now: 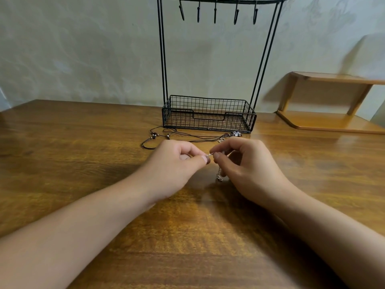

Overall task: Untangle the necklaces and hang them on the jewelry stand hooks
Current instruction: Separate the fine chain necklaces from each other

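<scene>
A thin silver chain necklace (210,154) stretches between my two hands above the table. My left hand (177,163) pinches one end between thumb and forefinger. My right hand (245,163) pinches the chain just to the right, and a loose silver length with a clasp (218,176) dangles below it. Behind my hands a black cord necklace with small beads (162,136) lies on the wood. The black wire jewelry stand (208,113) stands at the back, its several hooks (215,12) bare along the top bar.
The stand's base is a wire basket (166,113) near the wall. A small silver pendant (236,133) lies by the basket's front right corner. A low wooden shelf (333,101) sits at the right rear. The wooden table (187,236) extends toward me.
</scene>
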